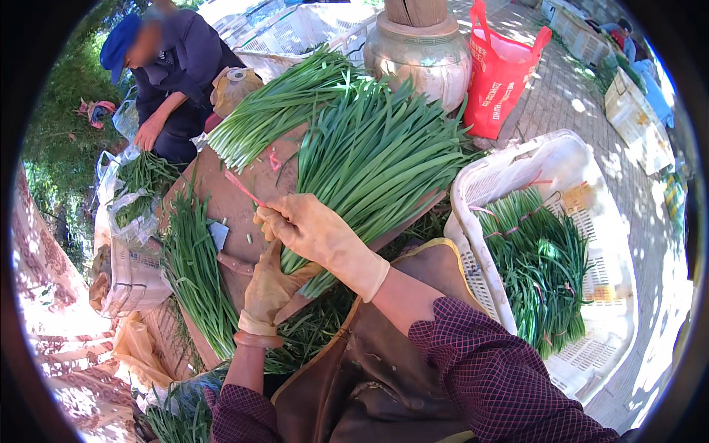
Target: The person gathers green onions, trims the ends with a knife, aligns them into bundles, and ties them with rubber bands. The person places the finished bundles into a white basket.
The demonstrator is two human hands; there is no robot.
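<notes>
On a brown board (221,191) lies a large spread bunch of green garlic chives (376,149). My gloved left hand (277,282) is closed round the pale stem ends of its near part. Just above it, my gloved right hand (310,227) pinches a pink tie (243,188), whose free end points up and left. A second pile of chives (282,99) lies behind, and a narrower one (199,277) lies at the board's left. A knife (235,263) with a wooden handle rests beside my left hand, its blade partly in view. Another pink tie (275,160) lies on the board.
At the right stands a white plastic crate (609,227) holding tied chive bundles (537,271). A red bag (496,83) stands by a stone column base (418,61). At the upper left a person (177,61) bends over greens, near a white crate (133,282). More crates stand farther off.
</notes>
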